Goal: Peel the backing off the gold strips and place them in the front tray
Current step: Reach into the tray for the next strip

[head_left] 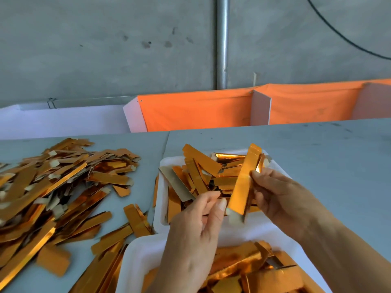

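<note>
Brimming far tray (161,166), gold strips (196,174) inside.

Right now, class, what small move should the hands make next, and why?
Probably the left hand should pinch the pale tab at the low end of the gold strip and peel: the right hand holds it above the far tray.

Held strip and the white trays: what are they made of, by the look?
Strip: looks like thin card or paper with a glossy gold foil face. It mirrors light, and a dull beige tab shows at its lower end. Right hand pinches it.
Front tray and near tray: probably white foam, with matte, thick, rounded rims; moulded plastic is possible.
</note>
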A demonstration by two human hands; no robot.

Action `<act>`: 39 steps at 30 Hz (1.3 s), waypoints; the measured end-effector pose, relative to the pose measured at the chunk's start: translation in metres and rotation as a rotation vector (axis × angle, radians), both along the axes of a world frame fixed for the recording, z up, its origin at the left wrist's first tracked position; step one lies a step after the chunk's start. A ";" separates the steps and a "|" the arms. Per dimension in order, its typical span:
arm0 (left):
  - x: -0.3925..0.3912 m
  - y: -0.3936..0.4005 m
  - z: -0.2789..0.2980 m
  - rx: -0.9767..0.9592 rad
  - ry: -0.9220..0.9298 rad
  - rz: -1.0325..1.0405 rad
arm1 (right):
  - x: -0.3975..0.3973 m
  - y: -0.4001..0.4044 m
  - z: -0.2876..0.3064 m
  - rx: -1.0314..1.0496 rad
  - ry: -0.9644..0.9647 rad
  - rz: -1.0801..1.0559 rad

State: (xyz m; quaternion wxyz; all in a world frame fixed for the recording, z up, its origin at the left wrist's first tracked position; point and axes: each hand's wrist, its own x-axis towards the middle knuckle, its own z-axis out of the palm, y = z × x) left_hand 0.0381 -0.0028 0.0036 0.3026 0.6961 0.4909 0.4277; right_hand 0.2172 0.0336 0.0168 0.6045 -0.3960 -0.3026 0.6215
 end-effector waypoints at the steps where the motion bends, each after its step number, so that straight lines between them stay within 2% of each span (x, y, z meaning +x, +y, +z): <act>1: -0.001 0.000 -0.001 -0.048 -0.066 -0.036 | -0.004 -0.004 0.002 0.004 -0.050 0.035; 5: 0.001 0.000 0.000 -0.159 -0.163 -0.164 | -0.013 -0.024 0.010 0.078 -0.211 0.173; 8: 0.002 -0.003 0.002 -0.198 -0.212 -0.218 | -0.015 -0.032 0.009 0.157 -0.482 0.174; 10: 0.001 -0.003 0.002 -0.212 -0.228 -0.235 | -0.015 -0.035 0.005 0.165 -0.584 0.169; 14: -0.002 0.000 0.002 -0.237 -0.287 -0.217 | -0.008 -0.039 0.003 0.133 -0.424 0.219; 24: -0.002 0.000 0.002 -0.164 -0.218 -0.266 | -0.008 -0.039 0.003 0.145 -0.491 0.247; 28: -0.002 -0.001 0.001 -0.185 -0.223 -0.306 | -0.011 -0.037 -0.002 0.095 -0.411 0.245; 33: -0.003 -0.002 0.004 -0.203 -0.281 -0.318 | -0.008 -0.039 0.004 0.126 -0.312 0.289; 39: -0.002 -0.004 0.007 -0.206 -0.276 -0.379 | -0.009 -0.039 0.007 0.224 -0.500 0.167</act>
